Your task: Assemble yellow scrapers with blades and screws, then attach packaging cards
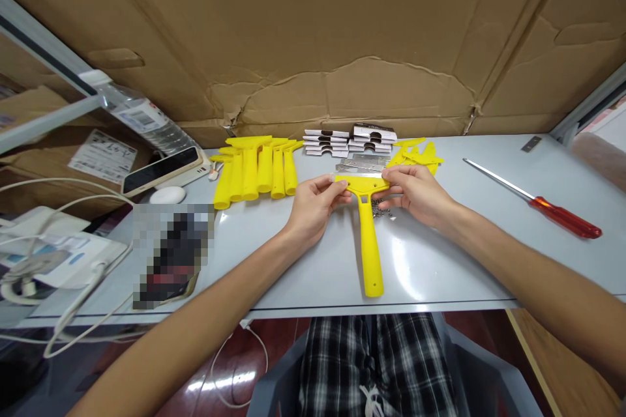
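Note:
A yellow scraper (370,241) is held by both hands over the table, its handle pointing toward me and its metal blade edge facing away. My left hand (315,208) pinches the left end of the scraper head. At the right end, my right hand (415,192) grips the head between thumb and fingers. Small screws (382,210) lie in a pile just behind the scraper, partly hidden by it and my right hand. Flat metal blades (364,161) rest beyond the scraper head. Loose yellow plastic plates (420,153) are heaped behind my right hand.
Several yellow scraper handles (264,169) lie in a row at the back left. Paper-wrapped packs (327,142) are stacked at the back. A red-handled screwdriver (562,216) lies right. Left are a water bottle (147,118), a blurred-out phone (171,260) and white cables (73,306).

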Motion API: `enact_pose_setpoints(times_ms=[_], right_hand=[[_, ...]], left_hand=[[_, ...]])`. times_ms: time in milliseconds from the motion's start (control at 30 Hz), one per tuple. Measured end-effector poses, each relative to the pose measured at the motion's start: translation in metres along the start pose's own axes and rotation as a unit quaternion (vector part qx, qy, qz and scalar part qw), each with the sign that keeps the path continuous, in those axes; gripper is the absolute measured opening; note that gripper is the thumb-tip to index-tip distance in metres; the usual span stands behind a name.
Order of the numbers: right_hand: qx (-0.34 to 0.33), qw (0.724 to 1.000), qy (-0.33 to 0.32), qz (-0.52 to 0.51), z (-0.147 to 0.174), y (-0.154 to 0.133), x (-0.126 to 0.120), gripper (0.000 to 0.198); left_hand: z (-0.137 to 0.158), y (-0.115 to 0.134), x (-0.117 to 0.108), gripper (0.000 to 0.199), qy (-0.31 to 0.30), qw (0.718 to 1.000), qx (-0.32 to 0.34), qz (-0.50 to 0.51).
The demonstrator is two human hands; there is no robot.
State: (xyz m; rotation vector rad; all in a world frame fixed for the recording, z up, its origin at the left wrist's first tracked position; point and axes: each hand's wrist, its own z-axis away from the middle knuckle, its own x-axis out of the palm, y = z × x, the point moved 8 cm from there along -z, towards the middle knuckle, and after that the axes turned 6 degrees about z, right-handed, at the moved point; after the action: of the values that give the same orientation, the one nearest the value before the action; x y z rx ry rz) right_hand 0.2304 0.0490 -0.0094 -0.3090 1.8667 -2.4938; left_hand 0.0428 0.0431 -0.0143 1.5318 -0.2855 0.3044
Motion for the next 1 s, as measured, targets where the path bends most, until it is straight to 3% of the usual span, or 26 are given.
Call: enact_pose_setpoints(times_ms=[133, 400, 700, 867, 1000], right_hand=[[0.002, 1.000, 0.012, 0.003, 0.001, 0.000, -0.002, 0.031], [-0.060, 0.997, -0.051, 0.020, 0.008, -0.013, 0.005, 0.037], [-0.103, 0.993, -0.049, -0.007, 0.005, -0.014, 0.004, 0.044], [-0.114, 0.992, -0.051, 0.007, 0.005, -0.014, 0.004, 0.034], [-0.095, 0.995, -0.034, 0.015, 0.004, -0.011, 0.003, 0.023]], left_hand=[[0.001, 0.001, 0.001, 0.022, 0.002, 1.000, 0.007, -0.006], [0.003, 0.011, 0.001, 0.026, 0.019, 0.999, 0.033, -0.007], [0.004, 0.002, 0.007, 0.031, -0.019, 0.999, -0.002, 0.036], [0.006, 0.002, 0.008, 0.061, -0.034, 0.999, -0.004, 0.029], [0.005, 0.003, 0.008, 0.053, -0.033, 0.999, -0.001, 0.025]])
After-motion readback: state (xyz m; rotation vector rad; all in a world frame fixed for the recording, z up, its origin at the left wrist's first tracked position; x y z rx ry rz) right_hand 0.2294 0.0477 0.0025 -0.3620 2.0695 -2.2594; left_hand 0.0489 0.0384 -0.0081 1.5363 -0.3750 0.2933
